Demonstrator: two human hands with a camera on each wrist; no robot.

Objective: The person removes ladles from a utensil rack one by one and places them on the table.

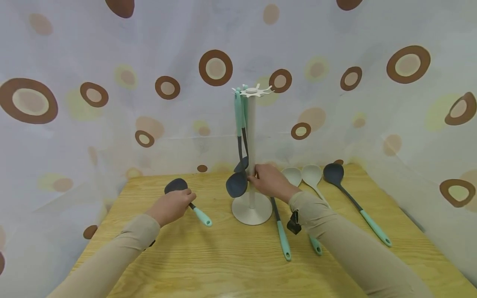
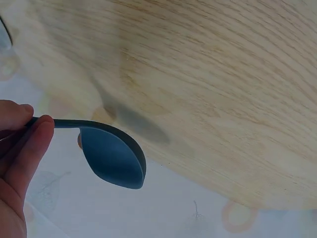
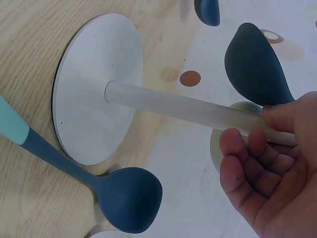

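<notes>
Wooden tabletop (image 1: 208, 265). Left of the white, round-based stand (image 1: 252, 214), a dark-blue, deep-bowled, mint-handled ladle (image 2: 114, 156) is pinched by the left hand (image 1: 172, 206); the stand's pole (image 1: 251, 136) is gripped by the right hand (image 1: 271, 181). Steadying's probably underway; a free hook (image 1: 263, 91) may be needed.

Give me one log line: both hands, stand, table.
Left hand: holds dark ladle above table | Right hand: grips white stand by pole | Stand: two utensils hanging | Table: more utensils right of stand

Beige sleeves (image 1: 354, 244), black wrist device (image 1: 294, 223), bare hands (image 1: 273, 181)
</notes>
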